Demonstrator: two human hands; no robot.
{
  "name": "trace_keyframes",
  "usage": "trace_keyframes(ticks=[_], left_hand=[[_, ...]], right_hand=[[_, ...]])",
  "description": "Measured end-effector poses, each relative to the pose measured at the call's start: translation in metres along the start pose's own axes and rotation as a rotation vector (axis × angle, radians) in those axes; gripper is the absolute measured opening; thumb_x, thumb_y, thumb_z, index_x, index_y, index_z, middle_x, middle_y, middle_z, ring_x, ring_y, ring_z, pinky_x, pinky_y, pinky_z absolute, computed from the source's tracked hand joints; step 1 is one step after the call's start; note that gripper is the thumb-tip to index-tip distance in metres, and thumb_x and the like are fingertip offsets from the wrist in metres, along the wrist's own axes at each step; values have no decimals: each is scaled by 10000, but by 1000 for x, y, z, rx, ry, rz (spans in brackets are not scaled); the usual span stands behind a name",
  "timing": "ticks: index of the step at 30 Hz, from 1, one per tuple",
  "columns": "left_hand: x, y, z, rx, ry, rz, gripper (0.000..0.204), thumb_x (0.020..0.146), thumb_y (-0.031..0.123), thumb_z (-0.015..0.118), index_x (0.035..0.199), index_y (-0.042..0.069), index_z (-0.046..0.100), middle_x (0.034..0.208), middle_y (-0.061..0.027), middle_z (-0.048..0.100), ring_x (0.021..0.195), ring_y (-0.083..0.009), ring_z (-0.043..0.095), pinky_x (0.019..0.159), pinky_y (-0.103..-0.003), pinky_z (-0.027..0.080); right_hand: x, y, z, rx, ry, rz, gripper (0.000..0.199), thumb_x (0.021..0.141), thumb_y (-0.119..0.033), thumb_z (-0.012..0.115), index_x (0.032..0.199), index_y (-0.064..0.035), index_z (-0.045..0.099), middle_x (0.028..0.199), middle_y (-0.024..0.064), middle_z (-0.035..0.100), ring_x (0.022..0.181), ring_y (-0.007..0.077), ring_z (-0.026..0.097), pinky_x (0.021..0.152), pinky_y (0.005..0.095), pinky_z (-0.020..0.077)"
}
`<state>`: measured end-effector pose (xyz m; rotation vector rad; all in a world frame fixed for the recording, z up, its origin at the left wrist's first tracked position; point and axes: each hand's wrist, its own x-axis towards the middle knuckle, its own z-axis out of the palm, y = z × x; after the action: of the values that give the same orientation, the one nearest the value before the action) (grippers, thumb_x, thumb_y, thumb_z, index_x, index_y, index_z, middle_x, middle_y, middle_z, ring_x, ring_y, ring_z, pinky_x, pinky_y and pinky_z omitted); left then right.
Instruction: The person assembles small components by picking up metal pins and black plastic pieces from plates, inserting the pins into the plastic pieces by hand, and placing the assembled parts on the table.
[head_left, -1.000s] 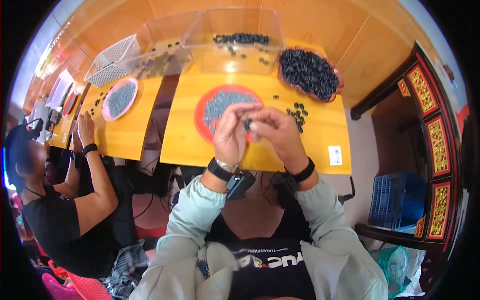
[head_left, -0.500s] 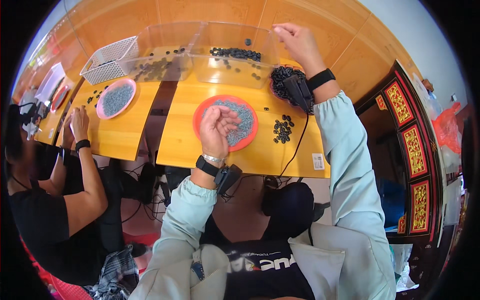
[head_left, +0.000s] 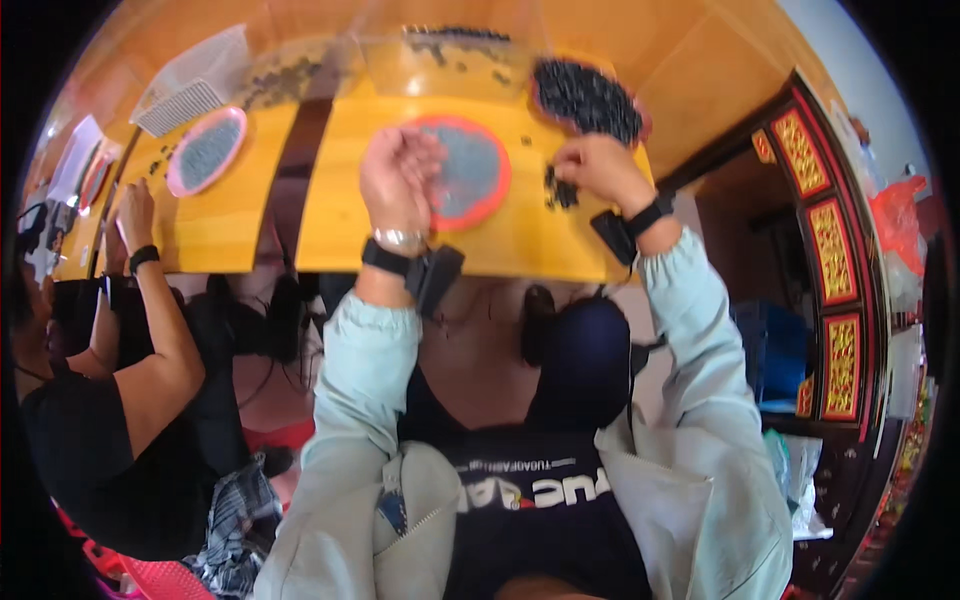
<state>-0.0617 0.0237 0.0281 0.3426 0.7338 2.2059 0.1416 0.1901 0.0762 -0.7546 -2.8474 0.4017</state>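
Note:
My left hand [head_left: 402,180] is palm up with curled fingers beside the left rim of a red plate [head_left: 503,178]. Small grey screw-like pieces [head_left: 468,172] fill that plate. Motion blur hides whatever the curled fingers hold. To the right, my right hand [head_left: 605,172] reaches down with thumb and fingertips pinched at a small pile of black oval pieces [head_left: 562,192] lying on the yellow table [head_left: 330,215]. What is between those fingertips is too small to make out. Beyond it stands a plate heaped with more black pieces [head_left: 588,100].
Clear plastic bins [head_left: 395,78] with scattered black pieces stand along the back. A white basket [head_left: 178,110] and a pink plate [head_left: 176,182] of grey pieces are on the left table, where a co-worker's hand [head_left: 137,215] works. A gap separates the tables. A carved dark cabinet [head_left: 832,260] stands right.
My right hand has come down from above the far bin's corner to the small black pile. My left hand has shifted slightly left of the red plate. The whole view has tilted.

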Motion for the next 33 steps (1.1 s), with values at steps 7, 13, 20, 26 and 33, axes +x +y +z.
trace_keyframes(ticks=[7, 13, 20, 26, 33], left_hand=[[-3, 4, 2, 52, -87, -10, 253, 920, 226, 392, 885, 11, 520, 766, -115, 601, 674, -231, 610, 597, -290, 480], [-4, 8, -1, 80, -95, -28, 254, 924, 214, 374, 895, 4, 512, 777, -129, 598, 678, -244, 616, 592, -300, 489], [-6, 13, 3, 72, -103, -9, 246, 921, 211, 381, 892, 4, 511, 777, -128, 598, 677, -242, 617, 587, -296, 488], [-9, 13, 2, 75, -93, 1, 240, 918, 210, 390, 881, 7, 513, 767, -123, 601, 664, -233, 616, 572, -284, 485], [-8, 5, 9, 106, -98, -9, 222, 910, 191, 391, 869, 13, 517, 750, -119, 608, 635, -210, 613, 550, -258, 477]], right_hand=[[-6, 37, 20, 71, -18, 101, 148, 688, -181, 646, 796, -83, 672, 723, 130, 636, 680, 285, 615, 620, 366, 474], [-10, 20, 39, -85, -33, 194, 143, 704, -182, 648, 798, -75, 657, 713, 100, 638, 677, 258, 609, 626, 353, 465], [0, 19, 49, -212, -18, 205, 138, 657, -222, 624, 721, -111, 675, 708, 119, 623, 715, 311, 599, 611, 422, 461], [13, 21, 53, -294, -63, 201, 121, 641, -189, 659, 728, -107, 671, 682, 85, 635, 680, 267, 612, 589, 376, 461], [32, 33, 50, -270, -233, 283, 147, 603, -185, 665, 712, -87, 654, 689, 109, 634, 643, 276, 606, 584, 363, 469]])
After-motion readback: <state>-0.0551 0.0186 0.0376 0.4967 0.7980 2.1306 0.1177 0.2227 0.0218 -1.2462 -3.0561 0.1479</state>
